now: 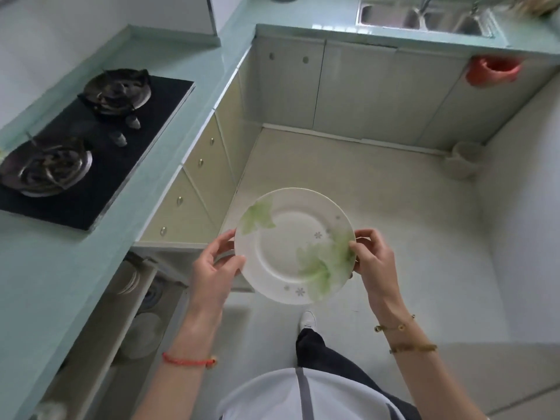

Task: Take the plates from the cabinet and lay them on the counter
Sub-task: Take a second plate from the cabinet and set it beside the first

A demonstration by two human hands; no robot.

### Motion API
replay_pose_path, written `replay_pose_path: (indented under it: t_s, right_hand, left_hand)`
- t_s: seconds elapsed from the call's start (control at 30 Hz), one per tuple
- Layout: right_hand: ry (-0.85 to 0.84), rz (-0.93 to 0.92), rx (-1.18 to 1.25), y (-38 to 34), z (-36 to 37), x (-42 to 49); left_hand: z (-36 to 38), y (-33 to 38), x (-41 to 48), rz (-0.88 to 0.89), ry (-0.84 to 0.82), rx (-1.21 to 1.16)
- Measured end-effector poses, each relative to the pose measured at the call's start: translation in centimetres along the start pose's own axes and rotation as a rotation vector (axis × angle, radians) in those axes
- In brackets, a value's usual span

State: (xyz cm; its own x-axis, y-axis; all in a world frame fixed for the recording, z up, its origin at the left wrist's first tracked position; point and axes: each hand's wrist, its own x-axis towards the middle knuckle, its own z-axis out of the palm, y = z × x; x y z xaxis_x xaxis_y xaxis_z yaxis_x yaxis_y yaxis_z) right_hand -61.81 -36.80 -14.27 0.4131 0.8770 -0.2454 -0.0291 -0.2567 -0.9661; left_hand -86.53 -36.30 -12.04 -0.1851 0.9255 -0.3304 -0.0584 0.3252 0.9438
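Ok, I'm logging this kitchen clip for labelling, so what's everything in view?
plate: one, white with green leaves, held over the floor
counter: one, pale green, left and far side
hob: one, black, two burners, on the left counter
sink: one, steel, far counter
holder: one, red, under the far counter's edge
bucket: one, cream, floor, right corner
drawer: one, cream, open, lower left, pale dishes inside
left hand: one, grips the plate's left rim
right hand: one, grips its right rim
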Motion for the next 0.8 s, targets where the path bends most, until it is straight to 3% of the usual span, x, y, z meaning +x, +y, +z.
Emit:
replay_pose_path:
  t_s: [0.4,0.8]
  right_hand:
    - [-0.025,-0.05,-0.009,-6.4,-1.6,18.7]
    - [0.046,-0.044,-0.02,-11.6,4.0,41.1]
  left_hand:
    - [12.6,6.6,13.6,0.007,-0.014,0.026]
    - [21.7,12.7,36.3,0.049,-0.068,0.018]
